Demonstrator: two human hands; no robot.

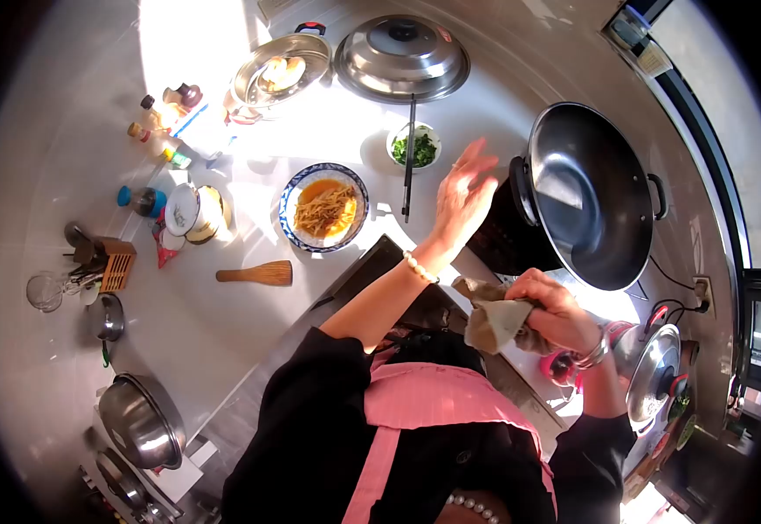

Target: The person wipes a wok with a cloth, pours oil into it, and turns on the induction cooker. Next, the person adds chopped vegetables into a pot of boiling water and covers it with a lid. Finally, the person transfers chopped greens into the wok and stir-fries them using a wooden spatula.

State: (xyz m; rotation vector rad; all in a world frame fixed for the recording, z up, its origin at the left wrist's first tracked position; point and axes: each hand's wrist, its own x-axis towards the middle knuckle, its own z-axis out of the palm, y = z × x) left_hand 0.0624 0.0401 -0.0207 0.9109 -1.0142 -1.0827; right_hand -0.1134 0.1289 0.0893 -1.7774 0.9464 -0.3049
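Observation:
My left hand [465, 199] is raised with its fingers stretched out and apart, holding nothing, to the left of the dark wok [590, 205]. Whether it touches the wok's near handle [523, 192] I cannot tell; a gap seems to lie between them. A crumpled beige-grey cloth [494, 319] hangs from my right hand [559, 310], whose fingers are closed round it, just below the wok's rim. The wok is tilted toward me and its inside looks bare. Beyond my left hand stands a small bowl of chopped greens [413, 150] with black chopsticks [410, 170] across it.
A patterned plate of shredded food in sauce [325, 210] lies left of my arm, near a wooden spatula [258, 273]. Behind are a steel pan [245, 83] and a domed lid [402, 61]. Bottles [160, 144] stand left; a lidded pot [657, 375] and cords stand right.

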